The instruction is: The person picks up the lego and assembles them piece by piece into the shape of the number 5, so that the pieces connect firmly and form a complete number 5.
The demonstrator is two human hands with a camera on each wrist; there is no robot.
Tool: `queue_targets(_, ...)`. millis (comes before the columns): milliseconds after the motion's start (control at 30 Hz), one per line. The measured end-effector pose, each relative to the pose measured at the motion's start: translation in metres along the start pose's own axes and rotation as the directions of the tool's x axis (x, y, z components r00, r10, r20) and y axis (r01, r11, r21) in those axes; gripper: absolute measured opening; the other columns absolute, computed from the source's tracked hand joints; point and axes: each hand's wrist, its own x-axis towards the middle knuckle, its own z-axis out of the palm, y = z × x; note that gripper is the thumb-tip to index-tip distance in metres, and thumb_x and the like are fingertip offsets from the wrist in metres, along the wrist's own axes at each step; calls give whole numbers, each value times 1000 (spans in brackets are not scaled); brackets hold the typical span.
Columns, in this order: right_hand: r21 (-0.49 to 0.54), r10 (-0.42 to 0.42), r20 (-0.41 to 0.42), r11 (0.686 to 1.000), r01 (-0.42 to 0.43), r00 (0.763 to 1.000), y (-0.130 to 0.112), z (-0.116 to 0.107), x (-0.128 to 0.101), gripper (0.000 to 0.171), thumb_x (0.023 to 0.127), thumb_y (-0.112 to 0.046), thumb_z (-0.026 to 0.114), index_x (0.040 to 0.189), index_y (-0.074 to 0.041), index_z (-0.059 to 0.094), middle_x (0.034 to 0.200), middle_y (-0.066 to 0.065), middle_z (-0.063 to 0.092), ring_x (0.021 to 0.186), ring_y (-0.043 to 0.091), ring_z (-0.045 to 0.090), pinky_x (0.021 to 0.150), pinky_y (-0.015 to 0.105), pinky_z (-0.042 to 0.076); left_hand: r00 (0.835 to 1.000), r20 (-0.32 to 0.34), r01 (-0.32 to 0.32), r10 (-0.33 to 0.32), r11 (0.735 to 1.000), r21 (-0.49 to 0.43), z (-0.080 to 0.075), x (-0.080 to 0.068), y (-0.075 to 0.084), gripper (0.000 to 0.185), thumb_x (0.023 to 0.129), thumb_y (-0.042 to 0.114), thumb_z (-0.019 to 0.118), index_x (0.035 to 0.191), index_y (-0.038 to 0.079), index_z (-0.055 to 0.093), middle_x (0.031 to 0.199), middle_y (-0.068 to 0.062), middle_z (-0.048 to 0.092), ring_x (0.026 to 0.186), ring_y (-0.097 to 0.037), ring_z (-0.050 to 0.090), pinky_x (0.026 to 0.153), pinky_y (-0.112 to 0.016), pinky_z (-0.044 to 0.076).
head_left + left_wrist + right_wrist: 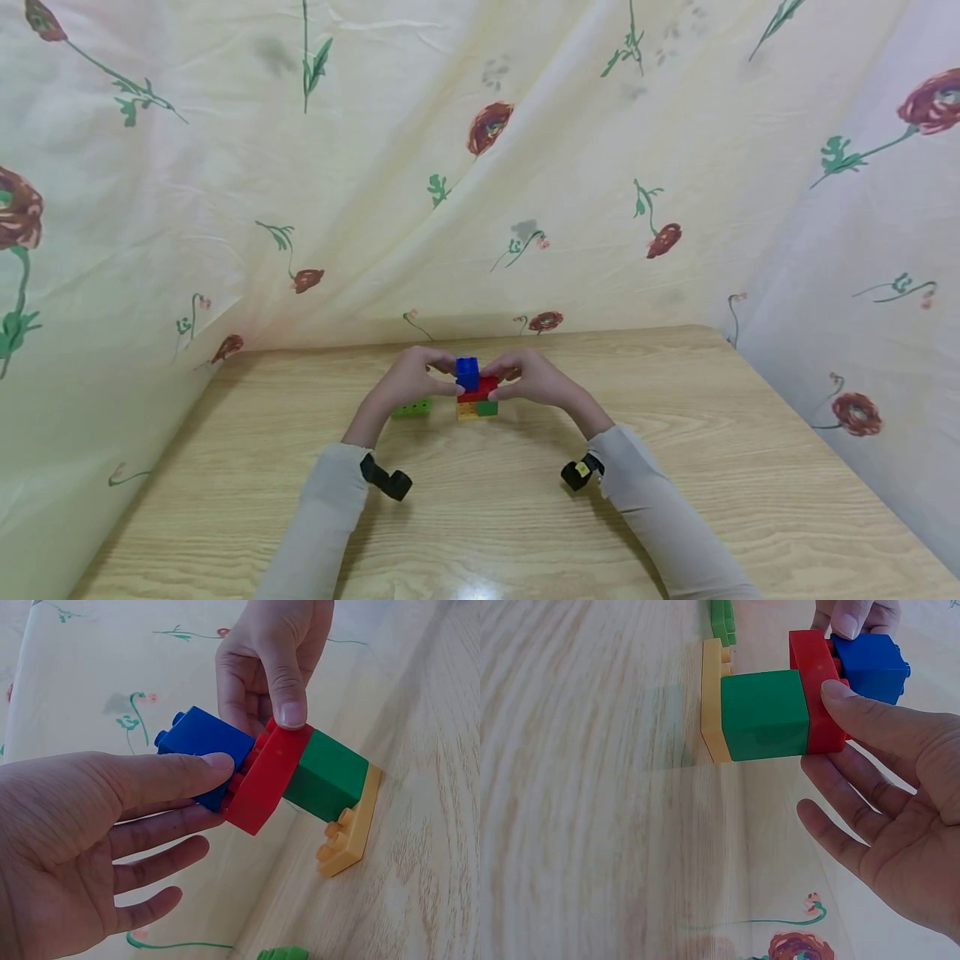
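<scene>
The blue block [468, 374], pinched by the left hand [414, 375], sits at the left of the red block [481, 390], pinched by the right hand [536, 379], above the green block [487, 408] and yellow plate [467, 411] on the table [480, 500], right of a light green brick [412, 409].

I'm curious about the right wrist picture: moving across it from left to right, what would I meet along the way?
Wooden table → yellow block → dark green block → red block → blue block.
</scene>
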Motion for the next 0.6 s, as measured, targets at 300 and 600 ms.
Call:
queue_targets(300, 13, -8, 0, 1000, 8, 1000, -1, 1, -1, 33, 88, -12, 80, 120, -5, 75, 116, 10, 75, 103, 22, 69, 96, 46, 56, 1000, 14, 15, -15, 1000, 6, 0, -1, -1, 34, 85, 25, 84, 116, 14, 76, 107, 0, 77, 107, -23, 68, 106, -55, 45)
queue_targets(600, 2, 9, 2, 1000, -9, 1000, -1, 0, -1, 32, 89, -12, 79, 121, -6, 75, 117, 10, 75, 104, 23, 70, 99, 50, 55, 1000, 7, 18, -18, 1000, 9, 1, -1, -1, 37, 85, 27, 85, 118, 14, 75, 107, 0, 77, 107, -24, 69, 106, -54, 45)
